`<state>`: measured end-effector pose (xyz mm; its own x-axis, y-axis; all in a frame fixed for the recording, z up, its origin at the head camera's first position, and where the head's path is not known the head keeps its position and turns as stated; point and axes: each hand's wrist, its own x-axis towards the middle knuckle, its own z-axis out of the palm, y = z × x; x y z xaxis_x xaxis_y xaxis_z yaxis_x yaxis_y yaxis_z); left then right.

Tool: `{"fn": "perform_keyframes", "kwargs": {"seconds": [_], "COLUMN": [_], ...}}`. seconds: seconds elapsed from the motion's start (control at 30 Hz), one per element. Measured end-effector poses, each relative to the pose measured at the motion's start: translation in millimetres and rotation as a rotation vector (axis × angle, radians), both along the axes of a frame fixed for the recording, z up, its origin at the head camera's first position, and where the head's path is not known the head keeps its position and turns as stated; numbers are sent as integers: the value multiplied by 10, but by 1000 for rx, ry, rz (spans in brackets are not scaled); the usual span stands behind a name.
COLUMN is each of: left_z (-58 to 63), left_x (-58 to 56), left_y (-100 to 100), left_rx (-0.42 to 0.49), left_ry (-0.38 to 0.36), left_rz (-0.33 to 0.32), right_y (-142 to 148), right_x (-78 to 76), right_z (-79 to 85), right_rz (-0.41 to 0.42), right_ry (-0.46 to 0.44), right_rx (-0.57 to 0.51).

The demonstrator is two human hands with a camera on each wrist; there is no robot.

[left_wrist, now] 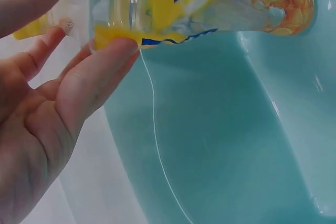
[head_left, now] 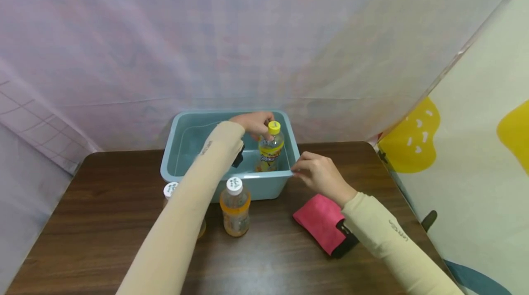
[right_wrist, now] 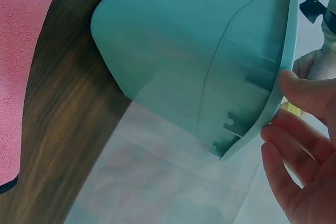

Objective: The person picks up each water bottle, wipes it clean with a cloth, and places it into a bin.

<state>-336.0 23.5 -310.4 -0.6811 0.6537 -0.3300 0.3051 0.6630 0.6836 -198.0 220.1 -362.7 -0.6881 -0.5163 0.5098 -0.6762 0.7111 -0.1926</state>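
- I see the yellow-cap bottle (head_left: 270, 153) inside the blue tub (head_left: 268, 188), over at the tub's 3 o'clock end (12 o'clock is the far side).
- I think this bit is only part done: the bottle is in the tub, but letting go is not yet done. I can't tell if its bottom touches the tub floor.
- My left hand (head_left: 254, 123) has its thumb and fingers pinching the bottle near its top.
- My right hand (head_left: 320, 173) has its fingers pinching the tub's rim at the 4 o'clock corner.
- Two bottles stand outside on the surface (head_left: 111, 212), so those look left to me: a white-cap bottle (head_left: 235, 217) at 6 o'clock, just beside the tub, and a second bottle (head_left: 170, 189) at 7 o'clock, mostly hidden by my left sleeve (head_left: 177, 208).
- The pink cloth (head_left: 318, 218) lies at 4 o'clock, out of the tub.
- My yellow-cap bottle looks clear and almost upright. Its label (left_wrist: 160, 6) is yellow with blue marks, and orange shows near the bottom. I can't tell if there's any drink in it.
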Motion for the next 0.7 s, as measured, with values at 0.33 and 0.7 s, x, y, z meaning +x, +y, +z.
{"fn": "perform_keyframes", "kwargs": {"seconds": [0.33, 0.7], "left_z": [8, 26], "left_x": [-9, -19], "left_y": [4, -14], "left_rx": [-8, -10], "left_ry": [-8, -16], "left_rz": [4, 19], "right_y": [-2, -7], "right_x": [1, -12], "right_z": [18, 4], "right_rz": [-2, 0], "right_ry": [-1, 1], "right_rx": [0, -3]}}
